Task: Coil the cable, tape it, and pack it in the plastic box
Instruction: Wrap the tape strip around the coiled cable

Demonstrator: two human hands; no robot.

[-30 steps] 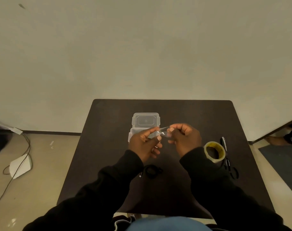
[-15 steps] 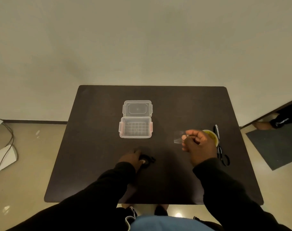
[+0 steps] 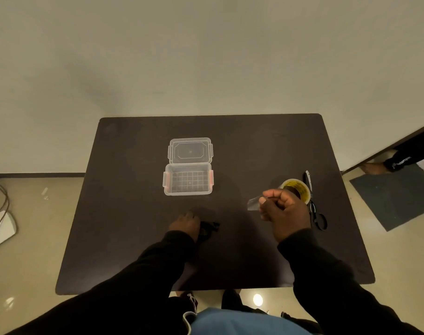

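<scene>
Cable (image 3: 209,228), coiled and black, lies on the dark table (image 3: 133,213) under the left hand (image 3: 185,223), whose grip I cannot tell. Right hand (image 3: 284,213) pinches a clear strip of tape (image 3: 254,203) above the table. Behind it sit the tape roll (image 3: 296,189) and scissors (image 3: 315,213), partly hidden. Plastic box (image 3: 188,179) stands open, lid (image 3: 190,151) flat behind it. Beige floor and a plain wall surround the table.
</scene>
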